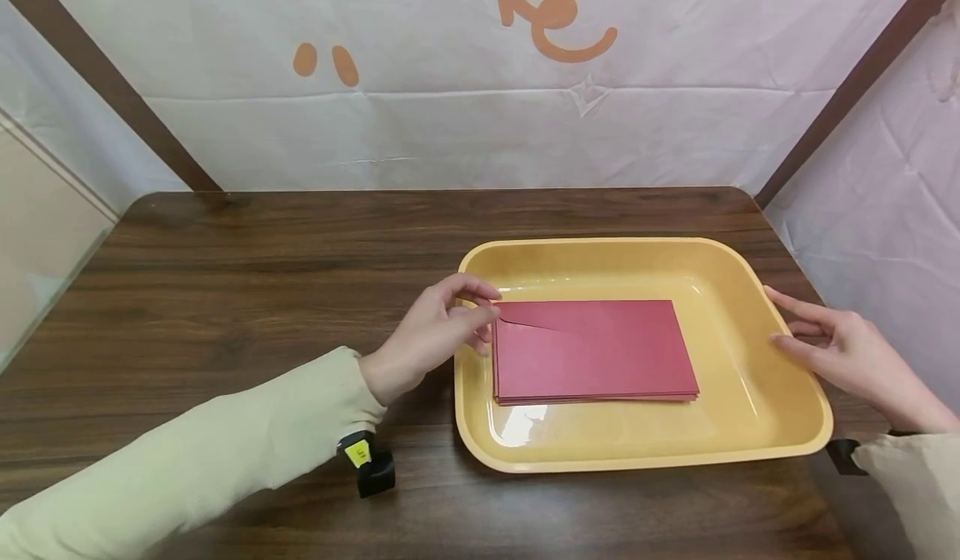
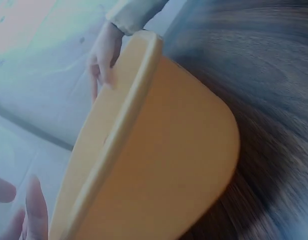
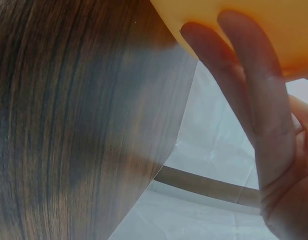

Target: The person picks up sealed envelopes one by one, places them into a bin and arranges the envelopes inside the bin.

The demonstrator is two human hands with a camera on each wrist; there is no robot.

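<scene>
A shallow yellow plastic tray [image 1: 720, 452] with a raised rim rests on the wooden table, toward its right side. Inside lies a stack of dark red envelopes [image 1: 600, 352], its top one showing a flap line at the upper left. My left hand [image 1: 435, 335] reaches over the tray's left rim. Its thumb and fingertips are bent beside the stack's upper left corner, with a small gap between them; whether they touch the paper is hard to see. My right hand [image 1: 855, 356] holds the tray's right rim, thumb inside, fingers [image 3: 254, 65] against the outer wall.
The brown wood-grain table [image 1: 247, 293] stretches away to the left of the tray. Behind it hangs a pale printed cloth [image 1: 465, 135], with more cloth at the right. A black wrist strap device [image 1: 371, 460] hangs under the left sleeve.
</scene>
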